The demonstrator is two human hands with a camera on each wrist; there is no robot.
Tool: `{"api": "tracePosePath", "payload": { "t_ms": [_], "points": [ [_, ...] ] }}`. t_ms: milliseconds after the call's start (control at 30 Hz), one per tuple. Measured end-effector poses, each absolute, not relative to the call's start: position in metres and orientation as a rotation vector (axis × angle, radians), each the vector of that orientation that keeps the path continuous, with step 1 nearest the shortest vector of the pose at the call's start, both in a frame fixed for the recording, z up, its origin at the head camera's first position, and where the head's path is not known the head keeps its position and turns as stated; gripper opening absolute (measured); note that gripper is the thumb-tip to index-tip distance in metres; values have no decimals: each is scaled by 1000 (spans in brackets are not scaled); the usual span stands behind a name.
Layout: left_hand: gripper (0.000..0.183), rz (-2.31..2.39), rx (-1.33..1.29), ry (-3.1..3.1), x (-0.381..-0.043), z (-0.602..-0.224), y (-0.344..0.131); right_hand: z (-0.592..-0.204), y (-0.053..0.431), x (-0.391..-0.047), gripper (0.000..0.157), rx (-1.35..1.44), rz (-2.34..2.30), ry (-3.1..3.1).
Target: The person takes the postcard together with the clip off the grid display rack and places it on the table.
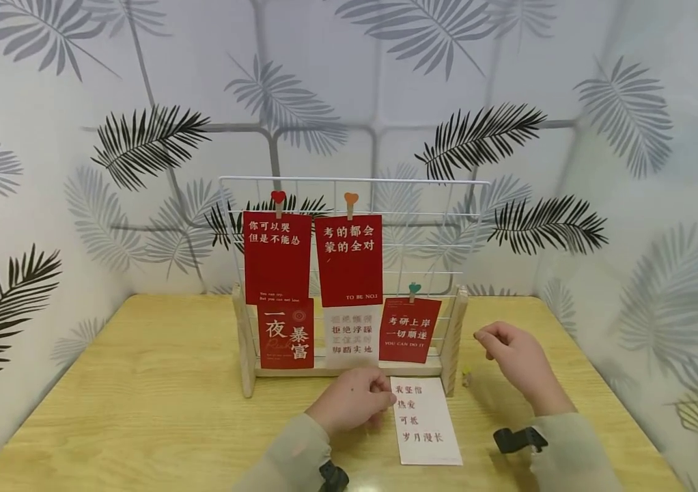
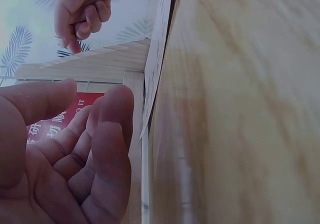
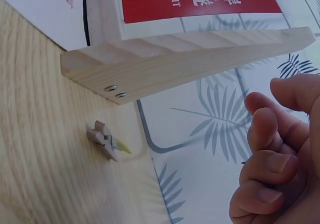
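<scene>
My left hand point(image 1: 355, 400) is low over the table, fingers loosely bent, at the left edge of a white card point(image 1: 427, 424) with red lettering. The left wrist view shows nothing between that hand's thumb and fingers point(image 2: 112, 149). Beyond the rack's right foot, my right hand point(image 1: 518, 362) hovers with relaxed, bent fingers. In the right wrist view its thumb and forefinger are apart, holding nothing. Below it, a small wooden clip point(image 3: 104, 140) with a yellow part lies on the table beside the rack's foot.
A white wire rack point(image 1: 355, 180) on wooden feet point(image 1: 452, 342) stands at the back. Heart-topped clips hold red cards point(image 1: 349, 273) on it; a white card point(image 1: 352, 335) leans below. The leaf-patterned backdrop point(image 1: 349, 82) rises behind the wooden table point(image 1: 158, 383).
</scene>
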State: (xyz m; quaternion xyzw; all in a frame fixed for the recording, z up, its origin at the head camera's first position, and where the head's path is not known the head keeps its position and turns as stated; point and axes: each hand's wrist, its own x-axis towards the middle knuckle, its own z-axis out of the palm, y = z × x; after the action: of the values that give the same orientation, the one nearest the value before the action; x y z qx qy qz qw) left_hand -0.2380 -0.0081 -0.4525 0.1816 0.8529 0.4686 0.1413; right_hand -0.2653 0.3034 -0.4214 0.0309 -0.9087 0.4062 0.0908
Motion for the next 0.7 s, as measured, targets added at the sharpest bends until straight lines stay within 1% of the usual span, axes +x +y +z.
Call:
{"api": "tracePosePath", "payload": {
  "t_ms": [167,467,700],
  "points": [
    [13,1366,532,2458,-239,-450,-9,-417,302,-267,38,115,1205,-2678],
    [12,1390,551,2468,-242,-437,-8,-398,302,-262,41,140,1168,-2618],
    [11,1425,544,2434,-238,-432,-10,-394,297,-256,38,169,1171,-2613]
  ]
}}
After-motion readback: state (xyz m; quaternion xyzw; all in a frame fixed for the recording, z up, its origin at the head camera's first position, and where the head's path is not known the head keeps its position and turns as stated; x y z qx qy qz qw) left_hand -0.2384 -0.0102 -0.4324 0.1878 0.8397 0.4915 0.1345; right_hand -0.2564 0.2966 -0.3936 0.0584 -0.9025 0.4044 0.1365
